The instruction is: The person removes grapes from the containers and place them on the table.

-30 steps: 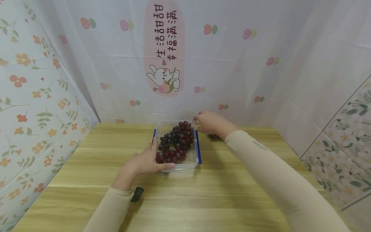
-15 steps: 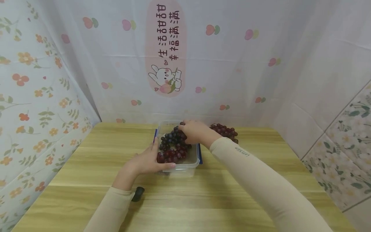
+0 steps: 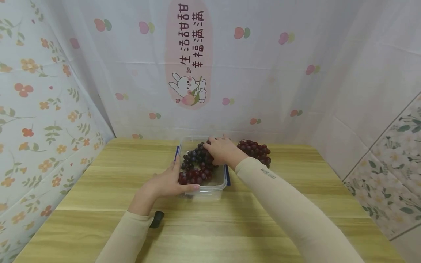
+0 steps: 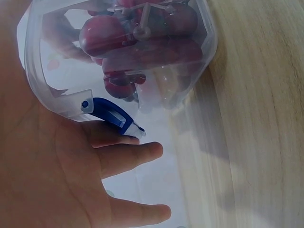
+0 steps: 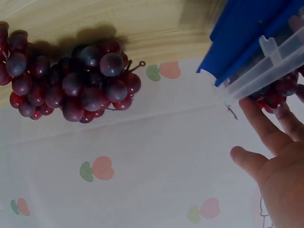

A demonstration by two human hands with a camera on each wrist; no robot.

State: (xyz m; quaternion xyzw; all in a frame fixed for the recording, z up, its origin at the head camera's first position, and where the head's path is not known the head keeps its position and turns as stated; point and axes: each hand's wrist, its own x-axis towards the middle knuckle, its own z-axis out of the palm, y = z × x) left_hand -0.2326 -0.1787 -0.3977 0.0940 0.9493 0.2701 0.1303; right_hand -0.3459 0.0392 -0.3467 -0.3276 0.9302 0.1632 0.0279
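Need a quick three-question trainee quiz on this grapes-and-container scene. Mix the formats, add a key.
1. Multiple choice: what colour are the side clips on the clear container?
A) green
B) blue
C) yellow
2. True or false: in the head view, a bunch of loose-lying grapes sits on the table to the right of the container.
3. Fill in: the ____ hand is at the container's near-left corner, while the other is at the grapes inside.

Key:
1. B, blue.
2. True.
3. Left: the left hand is at that corner; the right hand is at the grapes inside.
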